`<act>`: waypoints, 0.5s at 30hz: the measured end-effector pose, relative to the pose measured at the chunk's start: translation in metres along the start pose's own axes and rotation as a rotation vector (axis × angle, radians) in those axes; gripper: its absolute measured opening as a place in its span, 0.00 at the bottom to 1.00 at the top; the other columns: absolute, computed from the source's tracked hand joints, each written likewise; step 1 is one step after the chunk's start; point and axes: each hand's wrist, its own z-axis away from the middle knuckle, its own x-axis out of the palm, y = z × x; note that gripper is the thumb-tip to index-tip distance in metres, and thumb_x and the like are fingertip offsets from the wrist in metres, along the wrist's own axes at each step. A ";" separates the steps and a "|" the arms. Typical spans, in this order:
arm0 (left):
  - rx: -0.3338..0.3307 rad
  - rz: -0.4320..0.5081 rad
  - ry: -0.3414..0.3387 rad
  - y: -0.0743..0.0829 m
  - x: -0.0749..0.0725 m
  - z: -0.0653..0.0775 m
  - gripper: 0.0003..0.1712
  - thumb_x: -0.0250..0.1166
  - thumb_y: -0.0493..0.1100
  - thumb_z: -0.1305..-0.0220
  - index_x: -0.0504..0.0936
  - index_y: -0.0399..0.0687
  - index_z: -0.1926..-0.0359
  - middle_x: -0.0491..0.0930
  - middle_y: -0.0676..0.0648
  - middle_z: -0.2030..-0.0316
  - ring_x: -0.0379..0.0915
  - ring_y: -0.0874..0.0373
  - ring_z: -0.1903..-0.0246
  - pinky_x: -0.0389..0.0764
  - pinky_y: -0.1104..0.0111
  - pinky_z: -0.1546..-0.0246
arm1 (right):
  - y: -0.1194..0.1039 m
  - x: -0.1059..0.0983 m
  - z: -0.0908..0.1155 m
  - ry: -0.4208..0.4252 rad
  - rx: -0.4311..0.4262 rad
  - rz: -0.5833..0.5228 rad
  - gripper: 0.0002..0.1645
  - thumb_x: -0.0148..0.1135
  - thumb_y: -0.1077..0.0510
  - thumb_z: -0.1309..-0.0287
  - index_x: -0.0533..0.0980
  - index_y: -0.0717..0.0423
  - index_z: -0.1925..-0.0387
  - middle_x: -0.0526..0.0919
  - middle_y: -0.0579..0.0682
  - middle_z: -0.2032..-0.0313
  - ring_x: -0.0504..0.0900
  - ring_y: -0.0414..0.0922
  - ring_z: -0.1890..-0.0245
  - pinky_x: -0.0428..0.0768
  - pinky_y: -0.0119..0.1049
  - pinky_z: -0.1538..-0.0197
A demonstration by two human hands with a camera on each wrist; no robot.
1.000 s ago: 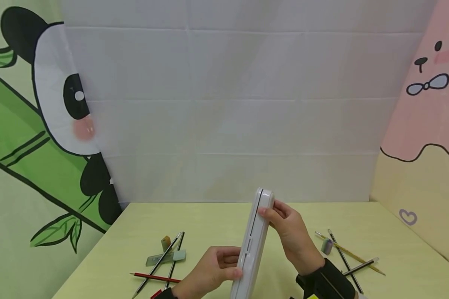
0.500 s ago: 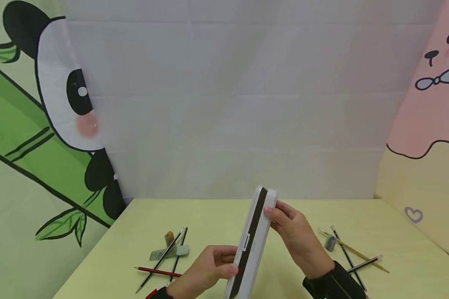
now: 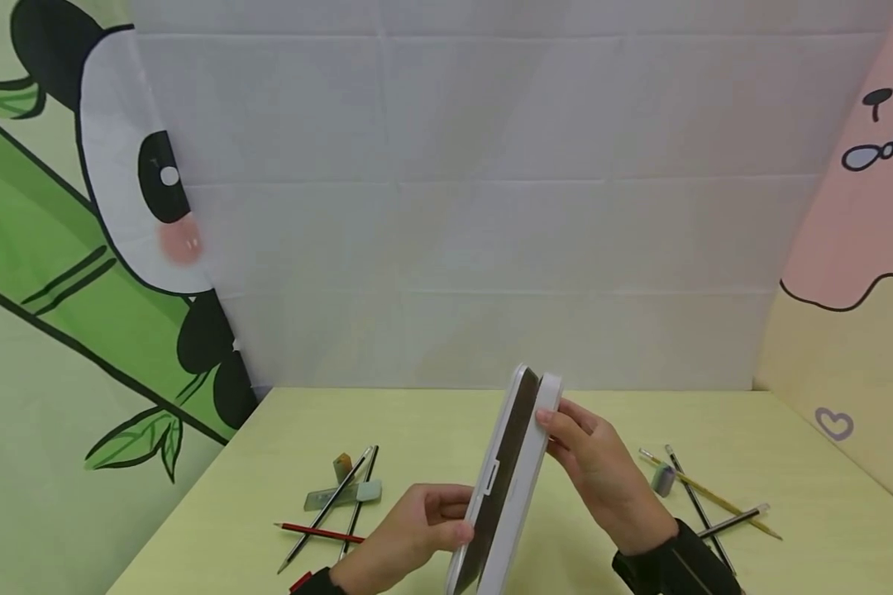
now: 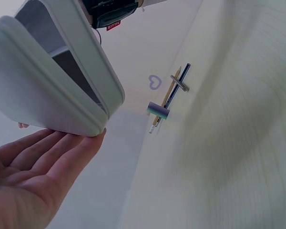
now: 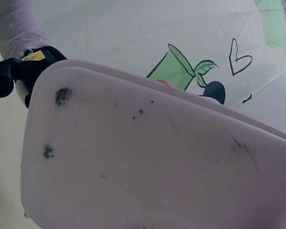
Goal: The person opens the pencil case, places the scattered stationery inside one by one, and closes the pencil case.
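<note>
A white pencil case (image 3: 526,475) is held tilted up above the table, its two halves parted along one long side with a dark gap between them. My left hand (image 3: 411,533) grips the left half near its lower end, thumb on the front edge. On the right half, my right hand (image 3: 599,475) holds the upper part between thumb and fingers. In the left wrist view the fingers (image 4: 62,160) lie against the end of the case (image 4: 43,90), and its inside is partly visible. Dark smudges mark the case's outer face (image 5: 133,162) in the right wrist view.
On the table (image 3: 417,430), a red pencil (image 3: 320,532), dark pencils, a grey-green flat piece (image 3: 327,500) and a small orange-brown block (image 3: 342,467) lie left. Several crossed pencils, including a yellow one (image 3: 722,501), and a small grey-green cylinder (image 3: 663,479) lie right.
The pencil case has gone from closed to parted, and the dark gap has widened. The right hand has moved slightly right with its half. The head view has shifted a little.
</note>
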 end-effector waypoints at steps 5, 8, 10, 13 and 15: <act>0.005 0.001 -0.002 -0.003 -0.002 0.001 0.49 0.63 0.65 0.41 0.69 0.24 0.39 0.85 0.54 0.54 0.79 0.68 0.56 0.79 0.74 0.53 | 0.002 -0.006 0.000 -0.042 0.007 -0.006 0.37 0.55 0.50 0.37 0.60 0.66 0.33 0.78 0.39 0.52 0.77 0.36 0.51 0.73 0.23 0.45; 0.028 0.011 -0.016 -0.005 -0.003 0.001 0.48 0.62 0.64 0.40 0.68 0.23 0.39 0.84 0.57 0.55 0.79 0.68 0.56 0.79 0.73 0.53 | 0.003 -0.008 0.000 -0.064 0.009 -0.016 0.38 0.55 0.50 0.37 0.59 0.66 0.32 0.77 0.40 0.49 0.77 0.36 0.49 0.73 0.23 0.44; 0.044 0.018 -0.024 -0.006 -0.003 0.000 0.47 0.62 0.63 0.39 0.68 0.23 0.39 0.84 0.58 0.56 0.80 0.68 0.56 0.80 0.73 0.53 | 0.004 -0.009 0.000 -0.077 0.008 -0.018 0.38 0.55 0.51 0.37 0.59 0.65 0.32 0.76 0.41 0.47 0.76 0.36 0.48 0.73 0.23 0.44; 0.054 0.030 -0.026 -0.007 -0.003 0.000 0.46 0.61 0.62 0.39 0.67 0.22 0.39 0.84 0.60 0.57 0.80 0.68 0.57 0.80 0.72 0.54 | 0.005 -0.011 0.000 -0.103 -0.004 -0.025 0.38 0.55 0.50 0.37 0.59 0.65 0.31 0.75 0.42 0.45 0.76 0.35 0.46 0.73 0.23 0.43; 0.048 0.036 -0.017 -0.007 -0.004 0.000 0.46 0.61 0.62 0.38 0.67 0.22 0.39 0.84 0.59 0.57 0.80 0.68 0.57 0.80 0.71 0.55 | 0.006 -0.013 -0.001 -0.124 -0.017 -0.029 0.39 0.55 0.49 0.37 0.58 0.66 0.31 0.75 0.41 0.44 0.76 0.35 0.45 0.72 0.24 0.42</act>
